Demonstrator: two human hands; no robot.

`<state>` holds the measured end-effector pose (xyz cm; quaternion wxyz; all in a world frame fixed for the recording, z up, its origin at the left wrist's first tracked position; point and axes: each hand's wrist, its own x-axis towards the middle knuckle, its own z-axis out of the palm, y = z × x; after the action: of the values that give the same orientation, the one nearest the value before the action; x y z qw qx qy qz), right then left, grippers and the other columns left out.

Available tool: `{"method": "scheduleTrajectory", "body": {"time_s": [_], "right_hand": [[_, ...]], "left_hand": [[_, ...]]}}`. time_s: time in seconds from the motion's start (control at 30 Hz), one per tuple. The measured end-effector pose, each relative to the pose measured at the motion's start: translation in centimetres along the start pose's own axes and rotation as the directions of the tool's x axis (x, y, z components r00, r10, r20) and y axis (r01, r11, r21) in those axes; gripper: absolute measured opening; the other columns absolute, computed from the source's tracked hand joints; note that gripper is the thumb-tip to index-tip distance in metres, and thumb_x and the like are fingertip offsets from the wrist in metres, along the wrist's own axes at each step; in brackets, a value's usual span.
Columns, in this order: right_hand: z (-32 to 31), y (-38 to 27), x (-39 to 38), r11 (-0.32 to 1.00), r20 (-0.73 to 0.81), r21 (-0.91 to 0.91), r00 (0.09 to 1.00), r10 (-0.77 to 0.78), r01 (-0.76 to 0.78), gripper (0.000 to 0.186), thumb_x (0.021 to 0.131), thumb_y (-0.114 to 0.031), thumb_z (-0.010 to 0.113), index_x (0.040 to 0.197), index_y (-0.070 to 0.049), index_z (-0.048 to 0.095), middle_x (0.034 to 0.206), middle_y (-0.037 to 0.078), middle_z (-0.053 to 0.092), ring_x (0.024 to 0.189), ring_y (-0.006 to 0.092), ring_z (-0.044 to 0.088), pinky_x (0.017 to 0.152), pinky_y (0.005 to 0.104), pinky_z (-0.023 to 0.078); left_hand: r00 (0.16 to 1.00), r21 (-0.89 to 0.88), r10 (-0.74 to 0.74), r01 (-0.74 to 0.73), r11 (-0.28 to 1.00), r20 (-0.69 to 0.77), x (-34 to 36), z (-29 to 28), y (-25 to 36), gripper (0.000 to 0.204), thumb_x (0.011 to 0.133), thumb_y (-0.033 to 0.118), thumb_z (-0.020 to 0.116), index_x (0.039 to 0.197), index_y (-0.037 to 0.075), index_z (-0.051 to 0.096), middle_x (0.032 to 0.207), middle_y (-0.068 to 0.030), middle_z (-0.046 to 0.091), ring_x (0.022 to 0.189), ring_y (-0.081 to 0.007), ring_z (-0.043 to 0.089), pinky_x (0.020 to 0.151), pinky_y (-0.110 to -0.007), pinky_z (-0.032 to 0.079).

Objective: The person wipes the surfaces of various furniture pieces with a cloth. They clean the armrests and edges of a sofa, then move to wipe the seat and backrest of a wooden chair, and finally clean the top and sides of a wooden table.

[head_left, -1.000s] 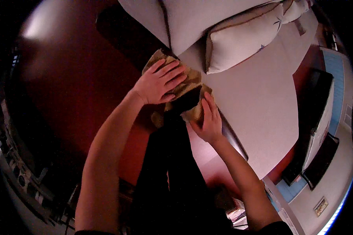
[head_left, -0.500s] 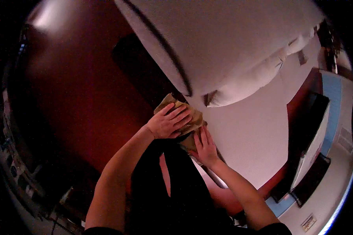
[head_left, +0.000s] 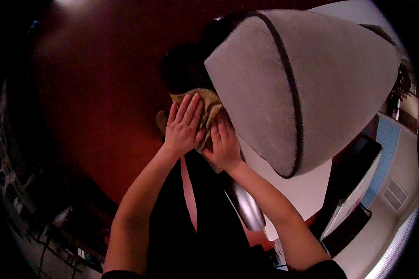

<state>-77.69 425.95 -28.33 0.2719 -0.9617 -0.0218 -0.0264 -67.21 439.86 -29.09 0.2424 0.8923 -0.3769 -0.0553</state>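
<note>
Just left of a big grey cushion (head_left: 256,74), rests both hands on a crumpled tan cloth (head_left: 209,109). Lays the left hand (head_left: 184,132) nearly flat over the left part of the cloth — fingers straight and close together, not curled round anything. Sets the right hand (head_left: 226,144) just beside, a little lower and nearer the cushion, with fingers slightly bent over the other side of the cloth; cannot tell whether pinching or only touching. Has folds bunched between the two hands, just beyond the black trousers (head_left: 214,228), with a dark shape (head_left: 186,69) past the fingertips, too dim to make out. Has the cushion tilted, with dark piping (head_left: 291,83) curving down across, above a pale seat (head_left: 307,186). Has a shiny curved edge (head_left: 251,209) near the right forearm (head_left: 281,209) — and, off to the left, red floor (head_left: 102,93). Far to the right, has a wall vent (head_left: 395,194).
</note>
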Motion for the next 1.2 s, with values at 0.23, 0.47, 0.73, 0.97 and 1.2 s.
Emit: {"method": "scheduleTrajectory", "body": {"time_s": [0.23, 0.47, 0.73, 0.97, 1.2], "right_hand": [[0.5, -0.5, 4.8, 0.995, -0.074, -0.089, 0.997, 0.026, -0.033, 0.080, 0.077, -0.035, 0.069, 0.132, 0.011, 0.035, 0.138, 0.030, 0.033, 0.126, 0.0451, 0.037, 0.107, 0.0475, 0.031], [1.9, 1.7, 6.3, 0.967, -0.123, -0.224, 0.988, 0.094, -0.120, 0.084, 0.078, -0.042, 0.067, 0.134, 0.011, 0.032, 0.139, 0.029, 0.032, 0.127, 0.0438, 0.036, 0.107, 0.0461, 0.031], [0.8, 3.0, 1.4, 0.987, -0.075, -0.053, 0.986, 0.147, -0.151, 0.081, 0.080, -0.041, 0.065, 0.133, 0.011, 0.033, 0.138, 0.030, 0.033, 0.125, 0.0449, 0.037, 0.106, 0.0481, 0.032], [-0.8, 2.7, -6.1, 0.985, 0.000, -0.013, 0.985, 0.172, -0.172, 0.082, 0.074, -0.031, 0.072, 0.133, 0.009, 0.033, 0.138, 0.030, 0.033, 0.124, 0.0491, 0.035, 0.106, 0.0529, 0.028], [-0.2, -1.2, -7.4, 0.979, 0.084, -0.022, 0.976, 0.202, -0.201, 0.078, 0.077, -0.025, 0.067, 0.136, 0.007, 0.029, 0.138, 0.029, 0.030, 0.128, 0.0502, 0.030, 0.106, 0.0550, 0.027]], "left_hand": [[0.999, 0.081, 0.009, -0.006, 0.997, -0.034, 6.0, -1.1, -2.8, 0.065, 0.081, 0.032, 0.052, 0.140, 0.008, 0.040, 0.151, -0.0065, 0.027, 0.141, -0.0235, 0.021, 0.114, -0.047, 0.014], [0.994, 0.095, 0.107, -0.103, 0.990, -0.036, 9.2, 0.7, -3.2, 0.052, 0.081, 0.028, 0.052, 0.131, 0.012, 0.050, 0.145, -0.0057, 0.036, 0.137, -0.0267, 0.028, 0.112, -0.048, 0.021], [0.995, 0.103, 0.100, -0.098, 0.990, -0.021, 6.5, 3.1, 1.0, 0.049, 0.079, 0.025, 0.054, 0.126, 0.012, 0.055, 0.146, -0.0041, 0.036, 0.139, -0.0281, 0.024, 0.112, -0.051, 0.016], [0.981, -0.033, 0.108, -0.104, 0.994, 0.164, 0.8, 4.7, 6.0, 0.048, 0.077, 0.027, 0.058, 0.123, 0.013, 0.057, 0.142, -0.0049, 0.041, 0.141, -0.0274, 0.022, 0.113, -0.051, 0.011], [0.957, -0.043, 0.181, -0.176, 0.984, 0.228, -2.1, 2.0, 4.3, 0.048, 0.078, 0.036, 0.060, 0.122, 0.017, 0.060, 0.140, -0.0007, 0.042, 0.140, -0.0227, 0.021, 0.115, -0.048, 0.008]]}}
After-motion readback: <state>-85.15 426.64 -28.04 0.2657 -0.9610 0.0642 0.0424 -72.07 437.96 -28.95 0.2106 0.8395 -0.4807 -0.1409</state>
